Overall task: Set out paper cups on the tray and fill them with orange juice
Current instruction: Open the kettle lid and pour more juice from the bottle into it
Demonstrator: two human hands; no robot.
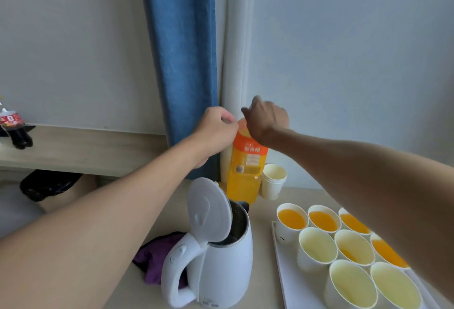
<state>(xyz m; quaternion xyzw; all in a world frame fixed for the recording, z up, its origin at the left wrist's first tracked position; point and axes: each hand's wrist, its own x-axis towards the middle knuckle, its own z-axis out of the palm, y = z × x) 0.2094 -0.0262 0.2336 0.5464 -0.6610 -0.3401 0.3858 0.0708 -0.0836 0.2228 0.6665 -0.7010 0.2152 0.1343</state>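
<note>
At far edge of table [265, 208], against curtain [181, 63]: bottle [247, 161], upright, orange label, juice inside. Both hands up at its top.

Left hand [216, 124]: fingers curled tight, gripping bottle's shoulder from the left. Right hand [266, 119]: closed down over bottle's top from the right, thumb up, cap hidden under the palm. Forearms reaching in from near edge, right one crossing above tray.

Just right of bottle, touching or nearly so: stack [272, 181] of spare paper cups, upright, empty on top.

Tray [282, 272]: white, at right side of table toward near right corner, partly covered by right forearm. Eight cups [317, 245] visible on it in three rows, packed close. Far row: three with juice. Middle row: left one empty, centre one with a little juice at the bottom, right one with juice. Near row: two empty. More behind the arm: cannot tell.

Left of tray, near front edge: kettle [221, 259], white, lid flipped open. Purple cloth [157, 259] bunched behind its handle, touching it.

Far left, on a lower shelf [73, 151]: cola [14, 127], dark, red label. Black bag [46, 183] under shelf edge.
</note>
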